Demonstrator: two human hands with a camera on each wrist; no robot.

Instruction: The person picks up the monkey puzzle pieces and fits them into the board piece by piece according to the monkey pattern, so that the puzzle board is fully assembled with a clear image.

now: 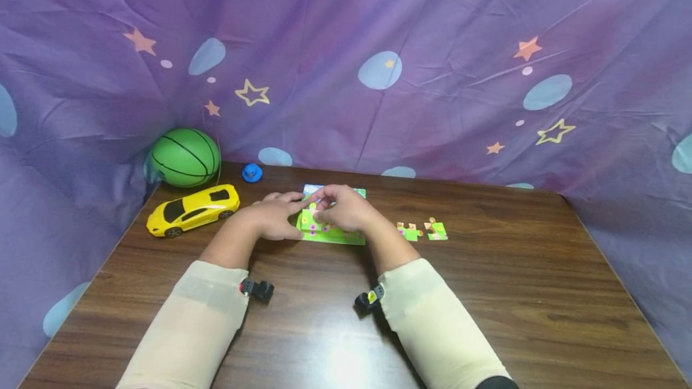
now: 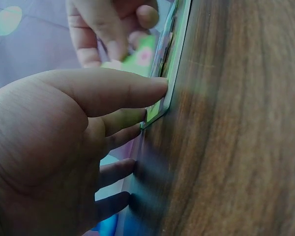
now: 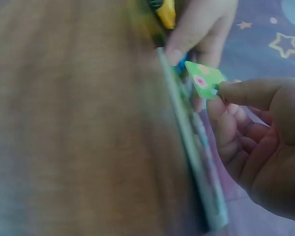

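My right hand [image 1: 348, 212] pinches a green jigsaw puzzle piece [image 3: 202, 81] with pink flowers between thumb and fingers, above the left part of a puzzle board [image 1: 346, 240]. In the right wrist view the piece is tilted and raised off the board. My left hand [image 1: 277, 218] lies at the board's left side, fingers spread and fairly straight. Its thumb [image 2: 132, 91] touches the near left corner in the left wrist view, while the other fingers reach along the far side. Both hands cover much of the board's picture in the head view.
Two loose jigsaw pieces, one [image 1: 409, 232] beside the right forearm and another [image 1: 437, 230] farther right, lie on the wooden table [image 1: 519, 293]. A yellow toy car [image 1: 193, 211], a green ball [image 1: 185, 158] and a blue rubber duck [image 1: 251, 173] stand at the left. Purple cloth [image 1: 324, 125] hangs behind.
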